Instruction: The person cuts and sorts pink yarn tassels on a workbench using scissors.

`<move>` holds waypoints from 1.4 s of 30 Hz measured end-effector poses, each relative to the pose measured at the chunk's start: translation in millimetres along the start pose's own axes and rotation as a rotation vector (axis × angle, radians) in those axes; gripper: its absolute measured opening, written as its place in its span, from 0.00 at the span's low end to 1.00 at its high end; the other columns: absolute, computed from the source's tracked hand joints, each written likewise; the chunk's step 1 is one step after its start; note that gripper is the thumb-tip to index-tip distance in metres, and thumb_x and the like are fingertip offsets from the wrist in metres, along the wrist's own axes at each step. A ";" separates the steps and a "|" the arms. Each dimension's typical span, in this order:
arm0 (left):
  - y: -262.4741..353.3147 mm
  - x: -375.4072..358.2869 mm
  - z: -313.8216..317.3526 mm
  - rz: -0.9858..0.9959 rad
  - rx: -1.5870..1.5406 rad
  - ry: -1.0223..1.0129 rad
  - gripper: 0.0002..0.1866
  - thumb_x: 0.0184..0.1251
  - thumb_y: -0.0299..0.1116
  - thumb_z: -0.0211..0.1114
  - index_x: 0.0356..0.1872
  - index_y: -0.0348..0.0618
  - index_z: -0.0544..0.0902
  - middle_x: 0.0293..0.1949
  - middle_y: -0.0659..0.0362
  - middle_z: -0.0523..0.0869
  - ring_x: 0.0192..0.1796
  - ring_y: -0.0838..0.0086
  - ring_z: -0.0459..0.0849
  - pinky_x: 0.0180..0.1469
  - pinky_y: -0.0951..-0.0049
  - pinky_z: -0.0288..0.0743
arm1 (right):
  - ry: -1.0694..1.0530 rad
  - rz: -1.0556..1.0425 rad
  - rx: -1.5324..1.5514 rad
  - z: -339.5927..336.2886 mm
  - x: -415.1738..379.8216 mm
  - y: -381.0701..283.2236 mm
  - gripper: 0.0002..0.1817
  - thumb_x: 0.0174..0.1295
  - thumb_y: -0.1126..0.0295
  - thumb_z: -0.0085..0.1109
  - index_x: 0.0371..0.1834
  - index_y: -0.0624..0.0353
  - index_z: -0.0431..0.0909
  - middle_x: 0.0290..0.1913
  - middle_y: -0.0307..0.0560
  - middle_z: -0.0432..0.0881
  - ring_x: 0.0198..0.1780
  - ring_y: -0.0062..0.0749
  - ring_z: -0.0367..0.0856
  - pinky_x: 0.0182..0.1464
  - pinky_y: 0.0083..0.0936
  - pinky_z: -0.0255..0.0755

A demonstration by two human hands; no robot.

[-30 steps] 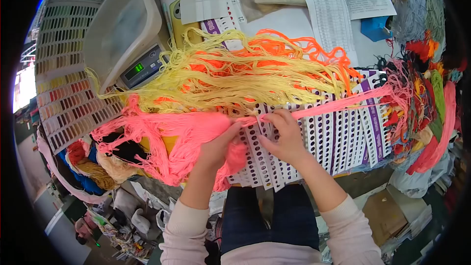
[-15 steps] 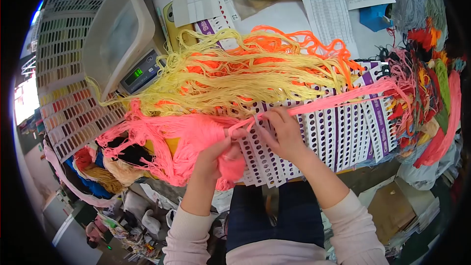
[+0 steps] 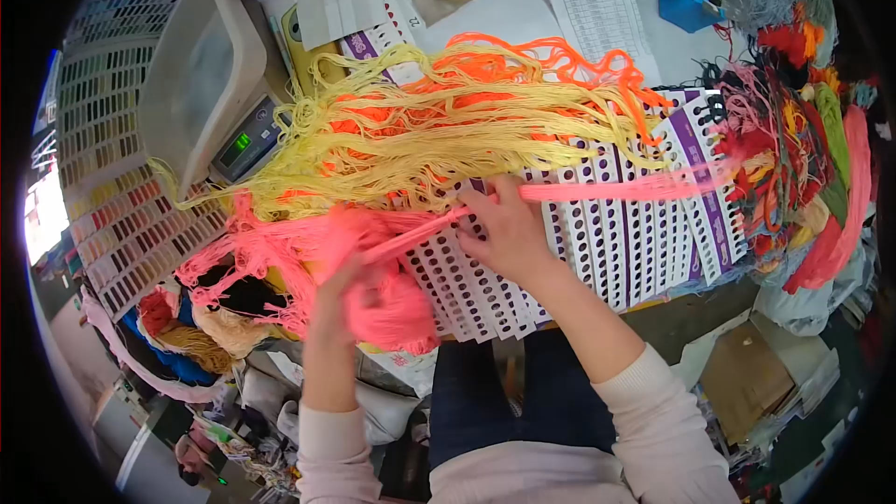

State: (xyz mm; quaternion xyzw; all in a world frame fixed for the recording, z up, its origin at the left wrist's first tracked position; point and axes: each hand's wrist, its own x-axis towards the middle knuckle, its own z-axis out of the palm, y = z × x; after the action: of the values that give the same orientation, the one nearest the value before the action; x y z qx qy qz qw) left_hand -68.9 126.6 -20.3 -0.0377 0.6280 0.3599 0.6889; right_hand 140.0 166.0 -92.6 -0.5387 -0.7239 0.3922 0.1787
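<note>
Bright pink embroidery thread (image 3: pixel 401 308) lies in a loose heap at the table's front left. My left hand (image 3: pixel 338 303), smeared by motion, is at this heap and grips part of the pink thread. From there a strand runs up to my right hand (image 3: pixel 507 229), whose fingers are closed around it. Beyond the right hand, the strand stretches right across white punched thread cards (image 3: pixel 597 233) with purple ends. Just behind my hands lie a yellow thread hank (image 3: pixel 448 145) and orange thread (image 3: pixel 476 61).
A scale (image 3: pixel 247 142) with a lit green display carries a white plastic tray (image 3: pixel 201 75). Colour sample sheets (image 3: pixel 112 112) stand at left. Printed papers (image 3: pixel 597 14) and a blue box (image 3: pixel 689 5) lie at the back. Tangled multicoloured threads (image 3: pixel 775 159) hang at right.
My left hand has moved left and away from my right hand, pulling pink thread with it. The strand between the hands is longer. My right hand has shifted slightly left and up.
</note>
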 end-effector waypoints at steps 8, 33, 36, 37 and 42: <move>87.3 -83.6 -102.1 0.410 -0.224 0.391 0.07 0.62 0.31 0.49 0.37 0.42 0.72 0.17 0.68 0.69 0.15 0.87 0.66 0.19 0.84 0.69 | 0.043 0.020 -0.063 -2.8 2.9 -8.8 0.20 0.35 0.65 0.61 0.36 0.50 0.74 0.33 0.45 0.64 0.37 0.36 0.65 0.40 0.32 0.58; -8.6 -209.3 -24.9 0.352 -0.199 -0.821 0.35 0.60 0.51 0.45 0.58 0.29 0.55 0.59 0.52 0.59 0.58 0.68 0.62 0.56 0.68 0.58 | -0.338 0.332 1.182 -78.7 -116.3 -244.5 0.05 0.52 0.77 0.50 0.29 0.66 0.76 0.16 0.38 0.71 0.18 0.16 0.67 0.21 0.12 0.61; -12.8 -220.8 -36.3 0.343 -0.261 -0.849 0.37 0.58 0.54 0.46 0.58 0.29 0.54 0.58 0.52 0.61 0.56 0.70 0.65 0.53 0.71 0.62 | -0.278 0.373 1.109 -84.4 -125.9 -263.7 0.06 0.52 0.78 0.49 0.29 0.66 0.77 0.17 0.38 0.72 0.17 0.14 0.67 0.18 0.11 0.60; -13.6 -225.6 -36.1 0.366 -0.181 -0.842 0.38 0.58 0.54 0.47 0.58 0.29 0.54 0.58 0.52 0.61 0.56 0.70 0.65 0.53 0.71 0.62 | -0.266 0.402 1.040 -85.2 -129.6 -271.1 0.06 0.51 0.78 0.50 0.29 0.66 0.77 0.17 0.38 0.72 0.17 0.13 0.67 0.17 0.11 0.59; -13.6 -244.0 -37.7 0.313 -0.233 -0.963 0.40 0.57 0.56 0.46 0.59 0.30 0.52 0.57 0.51 0.62 0.56 0.68 0.65 0.56 0.69 0.58 | -0.189 0.320 1.068 -88.9 -144.9 -300.6 0.05 0.51 0.78 0.52 0.28 0.68 0.77 0.17 0.39 0.73 0.16 0.14 0.65 0.16 0.11 0.57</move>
State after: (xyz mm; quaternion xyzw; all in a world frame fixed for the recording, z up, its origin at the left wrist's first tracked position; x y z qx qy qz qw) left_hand -81.4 -11.9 184.2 0.1501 0.1937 0.5029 0.8289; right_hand 59.8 32.3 215.6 -0.4390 -0.3472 0.7727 0.2994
